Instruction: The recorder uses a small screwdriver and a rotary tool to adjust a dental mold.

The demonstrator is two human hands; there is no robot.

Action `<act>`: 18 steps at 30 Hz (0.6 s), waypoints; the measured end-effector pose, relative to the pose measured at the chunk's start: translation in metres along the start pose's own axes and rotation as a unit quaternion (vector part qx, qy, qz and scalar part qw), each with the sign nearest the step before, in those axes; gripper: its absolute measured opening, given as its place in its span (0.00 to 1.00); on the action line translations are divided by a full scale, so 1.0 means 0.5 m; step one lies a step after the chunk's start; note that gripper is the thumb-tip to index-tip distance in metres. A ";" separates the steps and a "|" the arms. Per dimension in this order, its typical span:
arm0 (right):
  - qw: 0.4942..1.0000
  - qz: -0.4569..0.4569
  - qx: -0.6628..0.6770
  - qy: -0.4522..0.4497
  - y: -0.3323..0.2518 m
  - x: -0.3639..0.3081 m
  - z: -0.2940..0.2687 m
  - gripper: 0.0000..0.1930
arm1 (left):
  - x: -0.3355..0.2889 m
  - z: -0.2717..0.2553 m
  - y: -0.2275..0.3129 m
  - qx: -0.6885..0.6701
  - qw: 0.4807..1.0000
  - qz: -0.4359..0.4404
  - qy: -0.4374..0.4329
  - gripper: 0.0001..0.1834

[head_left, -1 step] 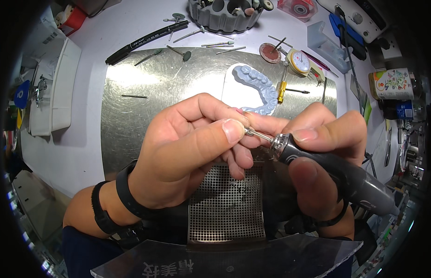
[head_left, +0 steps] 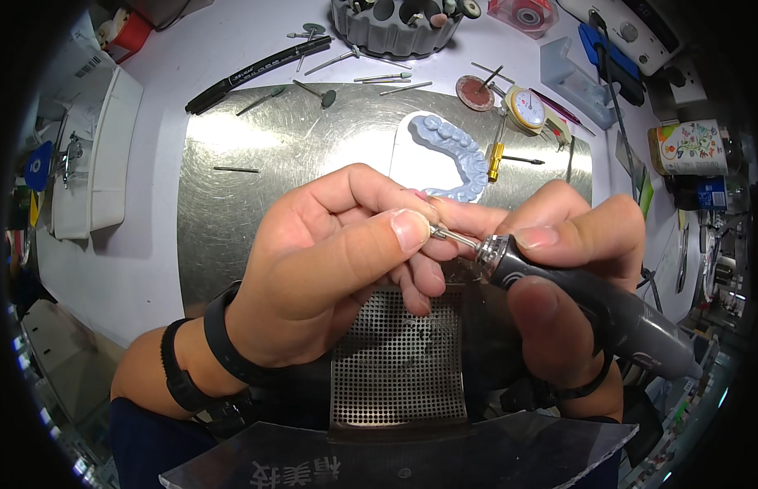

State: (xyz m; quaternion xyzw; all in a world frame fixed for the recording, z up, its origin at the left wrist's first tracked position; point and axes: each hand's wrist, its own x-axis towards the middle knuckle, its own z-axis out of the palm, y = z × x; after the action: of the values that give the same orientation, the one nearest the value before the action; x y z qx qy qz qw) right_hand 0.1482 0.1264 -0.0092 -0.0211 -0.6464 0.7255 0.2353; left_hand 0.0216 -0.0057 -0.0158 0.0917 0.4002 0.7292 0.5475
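We look down on a white worktop (head_left: 147, 244), with a scratched metal plate (head_left: 224, 220) over its middle. Nearest us, a clear plastic sheet (head_left: 395, 456) crosses the lower edge. Our left hand (head_left: 330, 253) is closed in a pinch, thumb against fingers; we cannot tell what lies between the tips, because they cover it. Our right hand (head_left: 575, 244) grips a dark rotary handpiece (head_left: 615, 318), which slants from the lower right up toward the left fingertips, above the worktop. A right finger reaches across to the left fingertips. Both hands stand in front of the metal plate and block part of it. Below them is a perforated metal panel (head_left: 395, 367), its top overlapped by left fingers. A white plastic tray (head_left: 106, 175) stands at the left, and a grey scalloped bur holder (head_left: 395, 39) at the back. Just beyond the hands sits a grey-blue dental arch model (head_left: 456, 143) on a white base, its near edge close to the fingers. Right of it and farther back is a dial gauge (head_left: 527, 110); a black marker pen (head_left: 257, 76) lies at the back left. We also see a brown abrasive disc (head_left: 474, 94), a loose thin metal rod (head_left: 236, 169) and, smallest, the slim metal bur (head_left: 460, 240) in the handpiece, its tip at the left fingertips.
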 end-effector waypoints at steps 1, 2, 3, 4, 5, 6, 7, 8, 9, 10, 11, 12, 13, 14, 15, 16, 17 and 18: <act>1.000 0.000 0.000 0.000 -0.004 0.000 0.006 0.15 | -0.001 0.001 0.001 0.000 1.000 0.000 0.000 0.07; 0.999 0.025 0.007 0.033 -0.011 -0.001 0.017 0.15 | -0.001 0.002 0.003 0.002 1.000 -0.004 0.005 0.06; 0.997 0.050 0.015 0.065 -0.014 -0.001 0.023 0.15 | -0.001 0.003 0.004 0.003 1.000 -0.008 0.009 0.06; 0.996 0.050 0.015 0.066 -0.013 -0.002 0.022 0.15 | 0.000 0.001 0.002 0.003 1.000 -0.008 0.009 0.06; 0.998 0.038 0.006 0.054 -0.011 -0.004 0.020 0.15 | 0.000 -0.004 -0.002 0.006 1.000 0.002 -0.007 0.06; 0.999 0.025 -0.002 0.041 -0.011 -0.005 0.019 0.15 | -0.001 -0.006 -0.004 0.008 1.000 0.013 -0.023 0.06; 0.999 0.025 -0.002 0.041 -0.011 -0.005 0.019 0.15 | -0.001 -0.003 -0.002 0.008 1.000 0.013 -0.024 0.06; 0.999 0.029 -0.001 0.043 -0.012 -0.005 0.018 0.15 | -0.002 0.002 0.000 0.004 1.000 0.006 -0.004 0.06; 0.998 0.034 0.000 0.044 -0.012 -0.006 0.018 0.15 | -0.002 0.005 0.002 0.001 1.000 -0.002 0.015 0.07; 0.998 0.034 0.000 0.044 -0.012 -0.006 0.016 0.15 | -0.003 0.003 0.000 0.000 1.000 -0.002 0.015 0.07; 0.999 0.029 -0.008 0.028 -0.012 -0.005 0.012 0.16 | -0.003 -0.001 -0.002 0.004 1.000 0.003 0.001 0.07; 1.000 0.023 -0.015 0.011 -0.011 -0.005 0.011 0.16 | -0.003 -0.003 -0.003 0.008 1.000 0.007 -0.012 0.07; 1.000 0.023 -0.015 0.011 -0.013 -0.005 0.015 0.16 | -0.003 -0.001 -0.001 0.009 1.000 0.007 -0.011 0.07; 0.998 0.040 -0.008 0.040 -0.017 -0.004 0.024 0.16 | -0.003 0.005 0.002 0.005 1.000 0.000 0.007 0.07; 0.996 0.057 -0.001 0.069 -0.020 -0.003 0.029 0.15 | -0.003 0.008 0.003 0.001 1.000 -0.008 0.024 0.07; 0.996 0.058 -0.001 0.069 -0.019 -0.004 0.026 0.15 | -0.003 0.005 0.002 0.000 1.000 -0.008 0.024 0.07; 0.998 0.045 -0.010 0.045 -0.018 -0.005 0.020 0.15 | -0.002 0.001 0.000 0.003 1.000 0.002 0.002 0.07; 0.999 0.033 -0.019 0.022 -0.018 -0.005 0.017 0.15 | -0.001 -0.002 -0.001 0.005 1.000 0.012 -0.019 0.07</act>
State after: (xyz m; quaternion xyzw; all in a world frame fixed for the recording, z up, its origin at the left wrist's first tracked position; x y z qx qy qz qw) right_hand 0.1504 0.1181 -0.0002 -0.0625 -0.6536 0.7200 0.2247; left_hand 0.0217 -0.0068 -0.0167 0.1131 0.3920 0.7318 0.5459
